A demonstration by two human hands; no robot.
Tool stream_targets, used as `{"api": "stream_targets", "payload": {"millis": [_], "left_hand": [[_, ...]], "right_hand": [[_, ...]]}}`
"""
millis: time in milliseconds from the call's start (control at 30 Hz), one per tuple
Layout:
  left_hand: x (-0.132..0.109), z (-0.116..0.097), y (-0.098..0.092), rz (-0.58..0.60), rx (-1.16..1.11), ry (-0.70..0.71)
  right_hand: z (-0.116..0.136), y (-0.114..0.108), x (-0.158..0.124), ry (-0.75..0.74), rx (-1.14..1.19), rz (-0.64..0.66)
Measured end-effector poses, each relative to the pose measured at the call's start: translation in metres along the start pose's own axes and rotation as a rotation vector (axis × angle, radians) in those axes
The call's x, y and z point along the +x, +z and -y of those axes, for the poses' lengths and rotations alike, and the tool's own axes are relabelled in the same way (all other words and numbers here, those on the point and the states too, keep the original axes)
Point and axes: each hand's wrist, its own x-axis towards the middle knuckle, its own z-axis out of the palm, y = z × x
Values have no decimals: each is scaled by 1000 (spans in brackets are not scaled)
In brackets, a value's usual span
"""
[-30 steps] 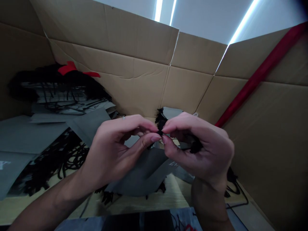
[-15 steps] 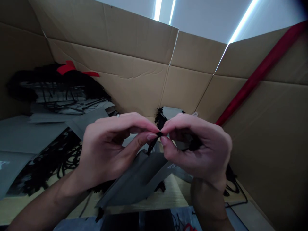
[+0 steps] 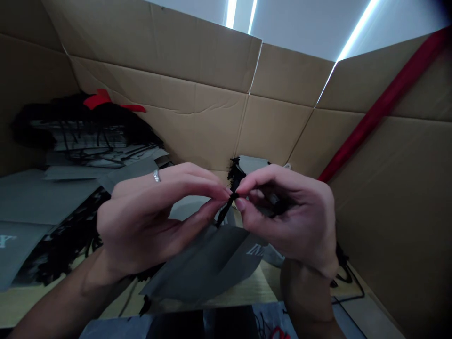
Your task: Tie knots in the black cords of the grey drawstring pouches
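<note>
Thumb and forefinger of my left hand [image 3: 151,221] pinch a black cord [image 3: 223,214] from the left. My right hand [image 3: 293,212] pinches the same cord from the right, with the fingertips of both hands almost meeting at a small dark knot or bunch. Below them the cord runs down to the top edge of a grey bag [image 3: 201,268], which hangs tilted over the table's front edge. Pale lettering shows on the bag near my right wrist. Something black lies inside my curled right fingers, partly hidden.
On the left, a pile of grey bags [image 3: 24,195] with black cords lies on the wooden table [image 3: 254,287]. Behind it rises a stack [image 3: 95,136] topped with black and red pieces. Cardboard walls [image 3: 197,99] stand behind and to the right. A red strip [image 3: 370,117] crosses the right wall.
My left hand has shifted slightly left and turned, so its ring shows more. The right hand stays nearly in place. More of the bag's lettering is visible.
</note>
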Motion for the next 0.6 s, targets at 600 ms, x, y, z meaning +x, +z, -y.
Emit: {"api": "stream_targets", "payload": {"millis": [600], "left_hand": [[-23,14,-18,63,338,96]], "right_hand": [[3,6,-2,55,32,-15]]}}
